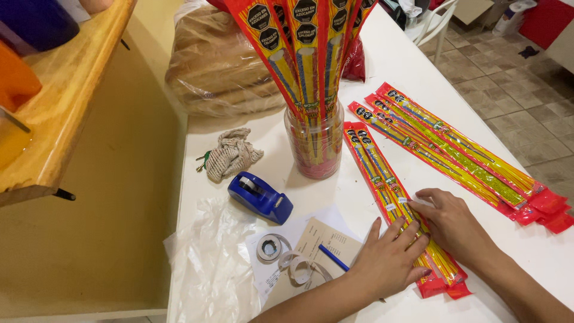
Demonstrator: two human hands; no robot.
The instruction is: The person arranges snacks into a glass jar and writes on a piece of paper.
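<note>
My left hand (388, 257) lies flat, fingers spread, on the lower part of a pair of long red and yellow candy packets (376, 170) lying on the white table (394, 66). My right hand (457, 224) rests beside it, fingers touching the same packets from the right. A clear plastic jar (315, 146) behind them holds several of the same packets standing upright. More such packets (460, 149) lie in a slanted row to the right.
A blue tape dispenser (260, 196), tape rolls (270, 247), papers with a blue pen (333, 257), clear plastic bags (209, 263), a crumpled cloth with keys (230, 155) and bagged bread (218, 66) sit at left. A wooden shelf (66, 96) juts out at far left.
</note>
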